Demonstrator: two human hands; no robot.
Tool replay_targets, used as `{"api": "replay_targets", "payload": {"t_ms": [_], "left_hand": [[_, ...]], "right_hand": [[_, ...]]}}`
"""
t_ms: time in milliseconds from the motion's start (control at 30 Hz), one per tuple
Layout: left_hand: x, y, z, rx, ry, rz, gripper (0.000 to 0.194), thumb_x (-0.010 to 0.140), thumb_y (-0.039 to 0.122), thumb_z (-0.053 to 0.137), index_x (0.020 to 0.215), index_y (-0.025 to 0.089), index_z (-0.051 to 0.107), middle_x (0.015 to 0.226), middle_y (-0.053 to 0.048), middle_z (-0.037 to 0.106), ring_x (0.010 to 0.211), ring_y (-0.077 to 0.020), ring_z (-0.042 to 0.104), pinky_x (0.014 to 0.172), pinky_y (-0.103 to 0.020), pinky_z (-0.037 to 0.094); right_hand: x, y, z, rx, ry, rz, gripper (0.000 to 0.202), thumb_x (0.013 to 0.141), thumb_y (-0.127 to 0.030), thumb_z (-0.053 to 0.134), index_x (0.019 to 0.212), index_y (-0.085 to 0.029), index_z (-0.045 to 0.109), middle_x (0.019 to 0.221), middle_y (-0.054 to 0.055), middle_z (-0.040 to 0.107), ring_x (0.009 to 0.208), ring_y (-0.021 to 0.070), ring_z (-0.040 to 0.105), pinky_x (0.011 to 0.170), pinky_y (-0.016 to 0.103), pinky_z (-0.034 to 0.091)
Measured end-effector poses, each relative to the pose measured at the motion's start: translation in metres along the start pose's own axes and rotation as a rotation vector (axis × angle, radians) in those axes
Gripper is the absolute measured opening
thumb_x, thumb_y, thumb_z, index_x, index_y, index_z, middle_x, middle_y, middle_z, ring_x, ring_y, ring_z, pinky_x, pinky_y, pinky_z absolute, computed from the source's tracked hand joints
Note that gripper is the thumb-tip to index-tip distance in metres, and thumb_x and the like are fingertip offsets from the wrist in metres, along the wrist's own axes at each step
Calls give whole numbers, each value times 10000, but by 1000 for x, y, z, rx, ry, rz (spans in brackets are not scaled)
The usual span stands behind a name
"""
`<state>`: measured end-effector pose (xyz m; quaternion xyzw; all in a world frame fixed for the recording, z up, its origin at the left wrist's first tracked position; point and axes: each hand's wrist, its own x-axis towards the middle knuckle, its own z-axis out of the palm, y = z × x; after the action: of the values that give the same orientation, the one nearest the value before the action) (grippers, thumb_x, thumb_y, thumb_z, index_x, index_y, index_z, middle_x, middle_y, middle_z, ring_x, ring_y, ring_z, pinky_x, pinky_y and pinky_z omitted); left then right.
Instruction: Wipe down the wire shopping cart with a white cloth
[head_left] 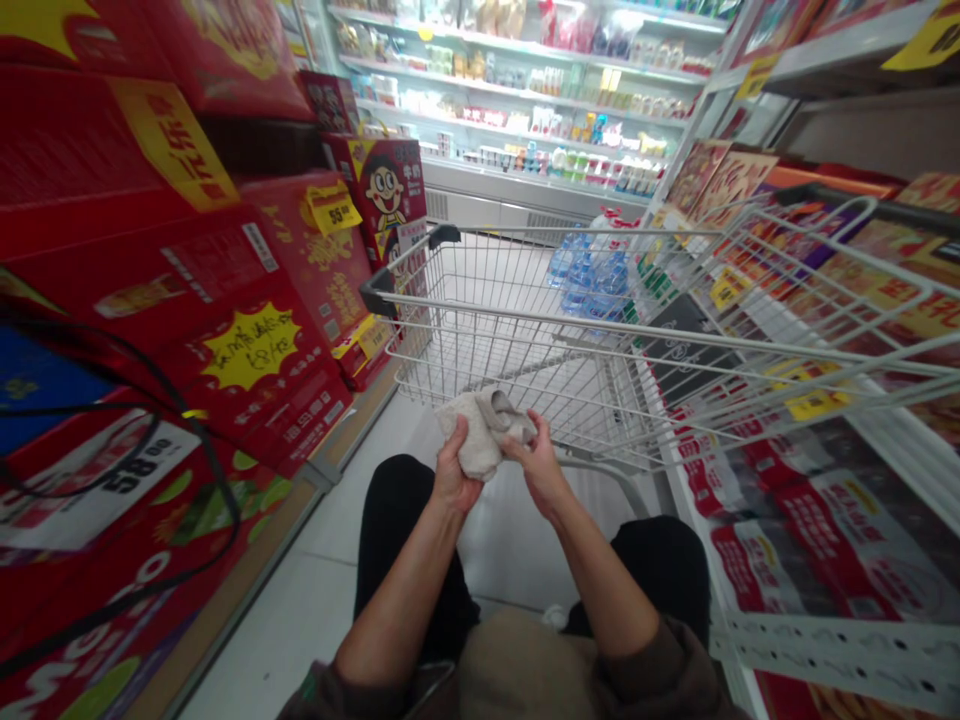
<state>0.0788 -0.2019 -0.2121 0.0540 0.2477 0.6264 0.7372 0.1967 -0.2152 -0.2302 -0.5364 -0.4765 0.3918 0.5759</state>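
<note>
Price tags (334,208), stocked shelves (855,42) and a wire shopping cart (555,318) mark a shop.

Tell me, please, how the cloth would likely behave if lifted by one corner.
The cloth would probably droop, since it is folded and bunched between the left hand and the right hand. It is likely light, as its folded edge looks thin. It seems unlikely to slip easily, given its matte surface.

The head view looks forward and down — over both hands (454,476) (543,470).

Both hands (454,476) (541,470) hold a crumpled cloth (474,430) near a wire cart (525,313).
</note>
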Motion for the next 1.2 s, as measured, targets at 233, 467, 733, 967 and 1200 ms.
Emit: {"api": "replay_targets", "payload": {"t_ms": [233,467,733,967,1200], "left_hand": [[3,-11,5,155,16,167,349,771,273,891,1058,144,740,1010,-72,800,1001,-228,769,954,-309,594],[1,-14,4,362,82,302,464,617,327,977,955,170,702,828,14,748,727,-121,699,719,-200,538],[27,50,21,552,165,844,667,594,192,948,1162,250,603,1150,-27,675,1121,-198,650,1031,-324,484],[55,129,50,1489,217,1257,435,688,251,848,1083,198,672,1306,-144,501,1385,-417,393,1228,-617,223],[96,122,29,1248,-28,1389,363,853,330,695,1200,229,656,1330,-124,651,1430,-325,464,1299,-530,84]], "right_hand": [[-3,-11,3,-102,50,-286,124,879,-329,714,937,-245,784,1085,62,715,1060,191,681,964,368,567],[-32,-8,29,-479,183,-684,286,941,-128,492,1185,-197,626,1052,120,745,1033,237,699,903,429,609],[10,-77,-36,-703,370,-869,363,916,-206,583,1272,-218,510,1084,111,766,1068,281,696,983,530,548],[105,-153,-114,-1083,656,-802,379,953,-365,543,1258,-145,589,1138,159,723,1113,311,656,1052,549,440],[119,-143,-110,-1157,708,-640,493,978,-546,481,1202,-138,646,667,70,665,641,233,591,730,359,399]]}}
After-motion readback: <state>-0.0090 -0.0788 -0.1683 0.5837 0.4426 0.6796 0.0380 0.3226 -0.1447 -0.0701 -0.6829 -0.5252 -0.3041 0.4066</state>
